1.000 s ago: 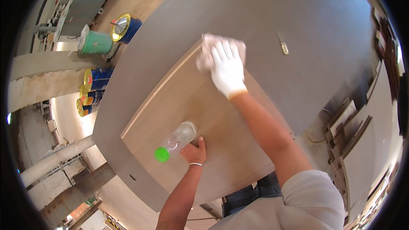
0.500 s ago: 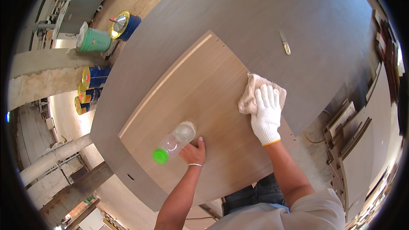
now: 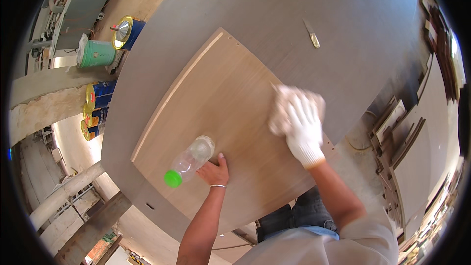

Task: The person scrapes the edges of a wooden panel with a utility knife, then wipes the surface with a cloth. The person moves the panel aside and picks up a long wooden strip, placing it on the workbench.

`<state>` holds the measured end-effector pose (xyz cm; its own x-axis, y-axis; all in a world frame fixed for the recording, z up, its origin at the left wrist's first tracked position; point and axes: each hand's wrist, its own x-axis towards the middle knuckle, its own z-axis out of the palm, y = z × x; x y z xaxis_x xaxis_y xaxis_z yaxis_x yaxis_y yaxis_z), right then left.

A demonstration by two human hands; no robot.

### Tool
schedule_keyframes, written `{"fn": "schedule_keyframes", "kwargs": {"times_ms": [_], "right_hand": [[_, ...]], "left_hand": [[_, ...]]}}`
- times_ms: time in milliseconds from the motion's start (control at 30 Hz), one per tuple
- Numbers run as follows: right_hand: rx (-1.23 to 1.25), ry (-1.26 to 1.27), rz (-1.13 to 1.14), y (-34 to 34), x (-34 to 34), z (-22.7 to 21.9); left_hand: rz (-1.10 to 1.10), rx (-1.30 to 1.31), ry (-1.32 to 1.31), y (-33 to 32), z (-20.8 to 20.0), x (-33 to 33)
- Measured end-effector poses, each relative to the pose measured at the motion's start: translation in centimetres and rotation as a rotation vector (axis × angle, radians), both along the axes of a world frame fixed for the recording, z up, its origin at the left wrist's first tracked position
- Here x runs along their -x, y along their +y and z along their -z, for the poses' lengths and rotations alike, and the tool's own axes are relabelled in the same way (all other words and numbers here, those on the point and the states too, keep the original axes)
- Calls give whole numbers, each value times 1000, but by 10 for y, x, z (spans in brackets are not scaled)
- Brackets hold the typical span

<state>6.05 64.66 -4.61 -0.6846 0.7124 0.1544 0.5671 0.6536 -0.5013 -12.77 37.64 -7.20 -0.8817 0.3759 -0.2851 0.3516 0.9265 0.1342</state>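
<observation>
**Wiping a pale wooden panel, bottle held alongside**

Pressing down on a crumpled white cloth (image 3: 294, 105), the right hand (image 3: 303, 130) wore a white knitted glove, its fingers spread wide and flat over the rag. The cloth sat at the right edge of a pale, light-brown rectangular wooden panel (image 3: 221, 93), close to where that edge met the surface beneath. The panel showed a smooth, even grain and a thin lighter strip along its left long side.

The left hand (image 3: 213, 172), bare with a thin bracelet at the wrist, curled its fingers round a clear plastic bottle with a green cap (image 3: 189, 162). The bottle lay tilted on the panel near its lower left part, cap pointing toward the near-left edge. It looked nearly empty.

The panel rested on a large grey board (image 3: 343, 10) serving as a worktop, which reached well past it at the far and right sides. A small metal blade (image 3: 311, 33) lay alone on that grey area, well apart from both hands. Off the left edge stood a green bucket (image 3: 95, 54) and several blue and yellow tins (image 3: 98, 95) on the floor. Stacked wooden panels (image 3: 417, 132) leaned at the right.
</observation>
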Motion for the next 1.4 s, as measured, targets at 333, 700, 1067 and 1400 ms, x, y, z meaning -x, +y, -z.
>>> {"fn": "schedule_keyframes", "kwargs": {"times_ms": [333,700,1067,1400], "right_hand": [[-121,172,117,60,112,12],[42,-248,148,-67,-119,-14],[-21,257,177,25,50,17],[60,-121,213,-56,-122,-8]], "left_hand": [[213,-66,214,-10,23,5],[185,-60,299,-24,25,8],[178,-73,323,-16,30,13],[191,-117,288,-18,23,12]]}}
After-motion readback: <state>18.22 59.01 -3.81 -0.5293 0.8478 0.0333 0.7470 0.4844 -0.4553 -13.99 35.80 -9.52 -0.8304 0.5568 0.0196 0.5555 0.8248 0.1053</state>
